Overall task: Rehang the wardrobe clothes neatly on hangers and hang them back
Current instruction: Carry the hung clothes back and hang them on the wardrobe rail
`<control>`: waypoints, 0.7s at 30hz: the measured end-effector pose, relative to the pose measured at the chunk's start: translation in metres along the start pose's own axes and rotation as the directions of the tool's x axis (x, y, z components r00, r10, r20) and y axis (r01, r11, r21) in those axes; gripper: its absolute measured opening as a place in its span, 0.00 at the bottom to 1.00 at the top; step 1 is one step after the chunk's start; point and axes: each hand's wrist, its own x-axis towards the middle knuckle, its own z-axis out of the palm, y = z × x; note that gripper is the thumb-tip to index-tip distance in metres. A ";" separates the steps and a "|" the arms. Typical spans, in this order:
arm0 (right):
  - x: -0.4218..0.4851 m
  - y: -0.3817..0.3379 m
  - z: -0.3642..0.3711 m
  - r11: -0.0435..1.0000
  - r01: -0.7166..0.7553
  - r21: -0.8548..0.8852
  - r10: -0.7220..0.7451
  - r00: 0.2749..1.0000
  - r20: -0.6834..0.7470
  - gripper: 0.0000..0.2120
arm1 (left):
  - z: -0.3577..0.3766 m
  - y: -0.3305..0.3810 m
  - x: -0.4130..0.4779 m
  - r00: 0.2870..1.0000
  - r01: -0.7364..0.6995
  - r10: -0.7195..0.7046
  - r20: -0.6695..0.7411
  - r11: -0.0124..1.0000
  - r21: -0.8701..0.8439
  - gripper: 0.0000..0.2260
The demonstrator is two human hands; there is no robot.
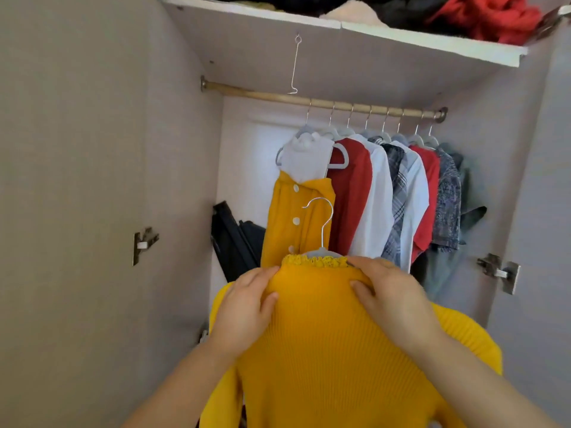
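Open pale wardrobe, brass rail, cluttered top shelf.

A ribbed yellow sweater is draped upright on a grey hanger, its frilled collar at 12 o'clock, below the hung clothes on the rail.

Both hands raised, pinching closed.
Left hand and right hand grip with fingers curled, forearms angled inward.

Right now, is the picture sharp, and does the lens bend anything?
Head view: soft, even daylight, no glare; the brass wardrobe rail and white top shelf bow from wide-angle distortion; the yellow ribbed knit sweater looks sharp enough, the far shirts slightly blurred.
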 end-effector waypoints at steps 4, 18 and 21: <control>0.065 0.014 0.022 0.998 0.053 0.023 -0.052 0.998 -0.029 0.19 | 0.002 -0.026 0.054 1.000 -0.005 0.007 -0.026 0.996 0.092 0.21; 0.323 0.018 0.072 0.991 0.084 -0.109 -0.104 0.974 -0.201 0.20 | -0.005 -0.142 0.294 0.977 -0.064 0.103 -0.185 0.976 0.208 0.22; 0.373 0.022 0.076 0.991 0.056 -0.125 -0.089 0.957 -0.277 0.20 | -0.011 -0.157 0.340 0.963 -0.095 0.149 -0.224 0.968 0.233 0.22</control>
